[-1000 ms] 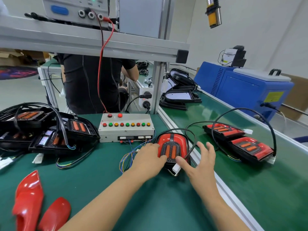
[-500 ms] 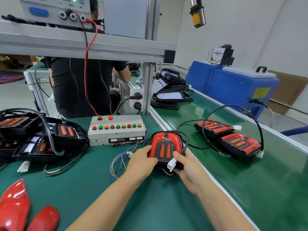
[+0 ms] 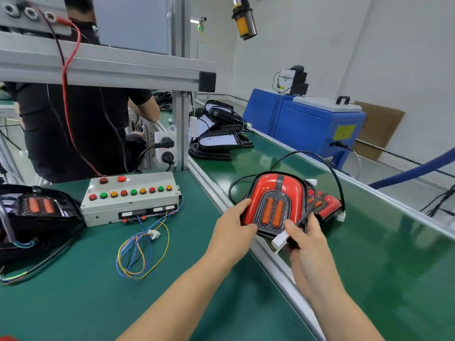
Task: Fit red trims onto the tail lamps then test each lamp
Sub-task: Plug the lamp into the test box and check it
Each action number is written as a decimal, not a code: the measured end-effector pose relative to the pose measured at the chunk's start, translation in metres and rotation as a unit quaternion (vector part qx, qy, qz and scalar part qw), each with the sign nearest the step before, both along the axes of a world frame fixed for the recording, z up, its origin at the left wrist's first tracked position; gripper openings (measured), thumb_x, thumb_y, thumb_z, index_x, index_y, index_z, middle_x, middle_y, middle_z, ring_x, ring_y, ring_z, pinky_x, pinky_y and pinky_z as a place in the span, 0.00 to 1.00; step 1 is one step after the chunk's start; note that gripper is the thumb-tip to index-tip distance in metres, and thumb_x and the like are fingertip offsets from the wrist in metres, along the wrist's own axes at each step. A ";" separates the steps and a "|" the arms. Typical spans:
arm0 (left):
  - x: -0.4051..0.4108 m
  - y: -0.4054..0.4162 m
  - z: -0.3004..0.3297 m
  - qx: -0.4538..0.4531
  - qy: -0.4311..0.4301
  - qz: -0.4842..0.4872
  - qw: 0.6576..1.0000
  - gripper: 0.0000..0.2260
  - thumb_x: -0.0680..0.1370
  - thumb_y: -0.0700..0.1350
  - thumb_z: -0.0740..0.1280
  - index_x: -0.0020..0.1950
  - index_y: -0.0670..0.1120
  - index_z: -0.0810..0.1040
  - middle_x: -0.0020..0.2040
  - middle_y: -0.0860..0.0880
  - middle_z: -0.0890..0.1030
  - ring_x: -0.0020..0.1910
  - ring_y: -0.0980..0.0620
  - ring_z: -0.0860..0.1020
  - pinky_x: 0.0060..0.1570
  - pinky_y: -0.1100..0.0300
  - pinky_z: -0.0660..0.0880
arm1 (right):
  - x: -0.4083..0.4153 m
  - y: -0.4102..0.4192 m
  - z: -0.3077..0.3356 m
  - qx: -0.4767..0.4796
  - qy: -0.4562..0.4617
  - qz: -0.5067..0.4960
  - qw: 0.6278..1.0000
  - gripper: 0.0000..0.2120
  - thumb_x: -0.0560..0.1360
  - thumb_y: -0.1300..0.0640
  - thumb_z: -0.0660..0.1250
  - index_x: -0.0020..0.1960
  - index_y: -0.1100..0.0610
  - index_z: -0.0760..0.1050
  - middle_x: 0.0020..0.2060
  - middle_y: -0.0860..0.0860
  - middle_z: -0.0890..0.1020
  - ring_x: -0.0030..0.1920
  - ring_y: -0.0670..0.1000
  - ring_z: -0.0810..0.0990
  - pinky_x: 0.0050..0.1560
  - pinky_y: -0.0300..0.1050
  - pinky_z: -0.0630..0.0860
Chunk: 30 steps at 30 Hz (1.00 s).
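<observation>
The tail lamp [image 3: 275, 198] with its red trim [image 3: 267, 185] already seated is held up off the surface, above the aluminium rail [image 3: 270, 254] that divides the worktop [image 3: 73, 291] from the green conveyor belt [image 3: 394, 267]. The left hand [image 3: 231, 232] grips the lamp's left edge, thumb over the face. The right hand [image 3: 307, 239] curls round its lower right corner, with the white connector [image 3: 280, 240] and part of the black cable [image 3: 327, 173] caught under the fingers. So for this lamp the fitting looks done; whether it has been tested I cannot tell (its connector is not plugged into anything).

Just behind it on the belt lie more red-trimmed lamps [image 3: 325, 205], seemingly finished. On the worktop, the test box [image 3: 130, 200] sits with its loose coloured leads [image 3: 140, 252] ending in a free plug. At the far left, untrimmed black lamps [image 3: 37, 212] wait, so several fittings and tests remain.
</observation>
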State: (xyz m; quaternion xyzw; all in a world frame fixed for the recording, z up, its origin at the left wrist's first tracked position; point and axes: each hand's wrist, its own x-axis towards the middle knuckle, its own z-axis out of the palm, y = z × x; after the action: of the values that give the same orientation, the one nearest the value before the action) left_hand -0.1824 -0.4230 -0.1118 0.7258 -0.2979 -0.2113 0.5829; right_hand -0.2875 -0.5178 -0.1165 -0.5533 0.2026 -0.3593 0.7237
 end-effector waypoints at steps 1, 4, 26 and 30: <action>-0.004 -0.006 0.002 -0.002 -0.002 -0.012 1.000 0.26 0.76 0.38 0.62 0.71 0.57 0.68 0.53 0.58 0.80 0.39 0.65 0.76 0.33 0.76 0.69 | -0.005 -0.004 0.000 0.002 -0.010 -0.014 1.000 0.21 0.80 0.66 0.60 0.70 0.49 0.69 0.58 0.49 0.82 0.58 0.51 0.80 0.53 0.43 0.75; -0.017 -0.026 0.008 -0.010 -0.014 -0.044 0.999 0.25 0.76 0.37 0.62 0.69 0.58 0.70 0.55 0.56 0.79 0.47 0.58 0.78 0.41 0.70 0.75 | -0.019 -0.015 0.000 0.019 -0.042 -0.060 0.997 0.22 0.79 0.67 0.59 0.70 0.52 0.69 0.59 0.50 0.82 0.59 0.49 0.80 0.56 0.43 0.74; -0.058 -0.093 -0.018 0.109 -0.084 -0.243 0.960 0.31 0.79 0.32 0.52 0.79 0.49 0.47 0.79 0.55 0.45 0.77 0.57 0.46 0.71 0.64 0.46 | -0.069 -0.106 -0.026 0.184 -0.033 -0.327 0.927 0.12 0.80 0.65 0.60 0.62 0.57 0.70 0.47 0.50 0.77 0.44 0.46 0.76 0.57 0.49 0.72; -0.049 -0.086 -0.024 0.158 -0.150 -0.233 0.948 0.30 0.78 0.32 0.53 0.79 0.45 0.48 0.79 0.51 0.45 0.77 0.54 0.47 0.73 0.60 0.47 | -0.072 -0.121 -0.033 0.248 -0.024 -0.333 0.909 0.06 0.80 0.64 0.62 0.56 0.59 0.73 0.47 0.50 0.75 0.55 0.51 0.74 0.63 0.54 0.72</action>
State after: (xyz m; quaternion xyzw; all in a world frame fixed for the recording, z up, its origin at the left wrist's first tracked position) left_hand -0.2309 -0.5094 -0.1353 0.7427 -0.5052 -0.2742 0.3436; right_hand -0.3591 -0.6393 -0.1492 -0.2475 0.4402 -0.5306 0.6807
